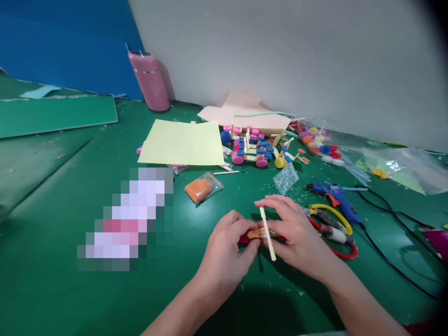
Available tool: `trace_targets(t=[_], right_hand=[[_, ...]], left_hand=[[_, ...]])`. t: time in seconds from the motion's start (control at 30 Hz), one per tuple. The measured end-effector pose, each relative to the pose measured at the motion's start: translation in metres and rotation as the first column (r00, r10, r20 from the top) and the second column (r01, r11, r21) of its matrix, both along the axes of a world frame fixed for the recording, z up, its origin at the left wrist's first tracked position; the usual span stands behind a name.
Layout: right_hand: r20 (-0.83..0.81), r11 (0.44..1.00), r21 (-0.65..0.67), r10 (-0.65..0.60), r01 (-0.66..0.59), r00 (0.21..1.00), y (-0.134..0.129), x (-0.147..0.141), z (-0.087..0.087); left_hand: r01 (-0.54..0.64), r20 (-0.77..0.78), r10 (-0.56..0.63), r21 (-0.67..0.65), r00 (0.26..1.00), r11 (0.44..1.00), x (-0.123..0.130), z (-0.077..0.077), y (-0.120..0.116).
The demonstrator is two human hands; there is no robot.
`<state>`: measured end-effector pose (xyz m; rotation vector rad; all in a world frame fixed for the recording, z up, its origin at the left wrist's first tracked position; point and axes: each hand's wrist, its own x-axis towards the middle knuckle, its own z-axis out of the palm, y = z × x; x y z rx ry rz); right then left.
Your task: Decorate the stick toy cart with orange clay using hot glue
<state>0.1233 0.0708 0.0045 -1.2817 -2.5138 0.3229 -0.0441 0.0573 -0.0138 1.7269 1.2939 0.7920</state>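
Observation:
My left hand [227,249] pinches one end of a small wooden craft piece [258,234] between thumb and fingers; some red shows at that end. Across from it, my right hand [301,235] has its fingers curled around the other end, which is mostly hidden. A pale cream stick [268,235] with thicker ends stands out crosswise over the piece, close to my right fingertips. Just beyond my right hand lie pliers with red and yellow handles [336,212] and a blue hot glue gun [329,191].
Behind my hands stand small stick models [250,149] with colourful wheels. Nearby are an orange packet [199,190], a yellow sheet [184,142] and a bag of coloured caps [320,140]. A pink bottle [150,81] stands by the wall. The black cord [385,261] runs along the right.

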Motion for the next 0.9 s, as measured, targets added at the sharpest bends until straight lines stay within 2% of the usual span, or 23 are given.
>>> trace_targets(t=[0.27,0.9], right_hand=[[-0.014,1.0,-0.031,0.004,-0.004,1.0,0.0006,0.0017,-0.0003],[0.073,0.999,-0.044,-0.006,0.01,0.997,0.0005,0.0043,0.0022]], left_hand=[[-0.006,0.03,0.007,-0.009,1.0,1.0,0.0023,-0.0008,0.0006],[-0.004,0.017,0.004,0.011,1.0,1.0,0.0081,-0.0036,-0.0008]])
